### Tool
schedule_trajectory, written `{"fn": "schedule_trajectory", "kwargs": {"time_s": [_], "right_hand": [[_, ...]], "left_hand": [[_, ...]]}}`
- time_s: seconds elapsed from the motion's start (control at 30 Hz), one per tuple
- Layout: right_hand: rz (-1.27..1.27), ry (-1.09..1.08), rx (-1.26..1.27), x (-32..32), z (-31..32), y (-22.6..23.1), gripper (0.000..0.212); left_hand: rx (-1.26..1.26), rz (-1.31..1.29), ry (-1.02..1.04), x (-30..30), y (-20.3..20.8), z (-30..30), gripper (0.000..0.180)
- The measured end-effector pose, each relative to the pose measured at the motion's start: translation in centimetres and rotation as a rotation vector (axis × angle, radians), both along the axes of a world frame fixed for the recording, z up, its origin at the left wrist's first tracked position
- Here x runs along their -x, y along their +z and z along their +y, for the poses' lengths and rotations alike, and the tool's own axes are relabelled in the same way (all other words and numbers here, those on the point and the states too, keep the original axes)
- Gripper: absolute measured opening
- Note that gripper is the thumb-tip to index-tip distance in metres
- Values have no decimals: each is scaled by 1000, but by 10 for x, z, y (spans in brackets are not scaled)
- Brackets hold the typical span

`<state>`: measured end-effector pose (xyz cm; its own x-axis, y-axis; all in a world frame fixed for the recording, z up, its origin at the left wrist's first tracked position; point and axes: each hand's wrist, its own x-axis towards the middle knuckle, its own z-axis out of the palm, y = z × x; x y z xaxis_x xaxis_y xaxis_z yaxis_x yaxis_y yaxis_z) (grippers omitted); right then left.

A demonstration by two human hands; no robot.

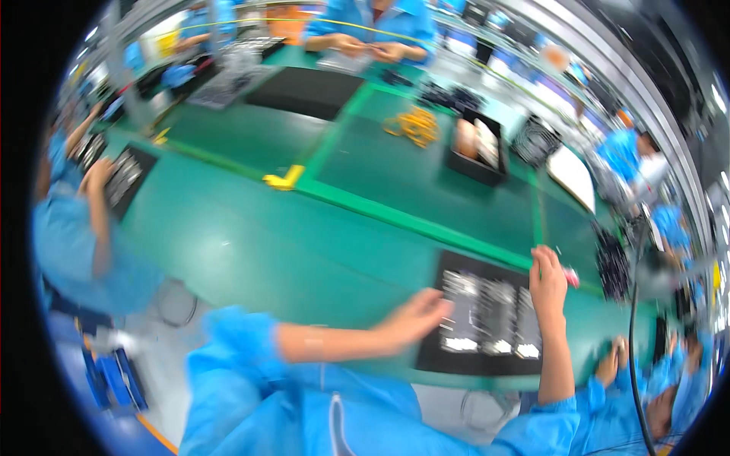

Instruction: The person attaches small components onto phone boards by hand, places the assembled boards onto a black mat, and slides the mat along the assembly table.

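A black mat (430, 357) lies on the green table in front of me, with rows of small shiny metallic parts (460, 308) on it; blur hides their exact kind. My left hand (417, 315) reaches to the mat's left side, its fingers stretched out at the edge of the nearest row. It is smeared by motion, and nothing shows in it. Above the mat's far right corner, my right hand (548, 281) is raised, fingers bent and held together. Whatever they may pinch is too small or hidden. A small pink-red object (571, 277) shows just beside this hand.
Beyond the green tape line stand a black box (476, 169) with pale items, a heap of yellow bands (415, 126) and bundles of black cables (610, 262). Co-workers in blue sit at left, right and across. A dark cable (633, 342) hangs at right.
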<state>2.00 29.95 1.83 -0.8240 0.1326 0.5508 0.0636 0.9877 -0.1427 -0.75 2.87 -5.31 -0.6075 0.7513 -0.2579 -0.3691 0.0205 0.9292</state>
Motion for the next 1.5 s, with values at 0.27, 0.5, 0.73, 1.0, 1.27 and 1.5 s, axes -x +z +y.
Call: {"fn": "schedule_trajectory", "kwargs": {"time_s": [0.27, 0.5, 0.73, 1.0, 1.27, 1.5], "right_hand": [[41, 598, 72, 61, -151, 10, 14], [139, 900, 104, 100, -155, -31, 12], [107, 1049, 78, 144, -175, -73, 10], [-403, 922, 845, 132, -251, -66, 14], [-1028, 814, 1912, 201, -380, -85, 68], [-967, 659, 2018, 239, -446, -95, 49]], "left_hand": [[-575, -366, -382, 7, -70, 105, 58], [-544, -563, -100, 106, -16, -5, 53], [-419, -514, 13, 142, -35, -31, 47], [119, 349, 358, 85, -7, -169, 50], [1053, 1090, 1312, 73, -20, -317, 37], [1141, 1062, 1248, 66, -39, -325, 29]]}}
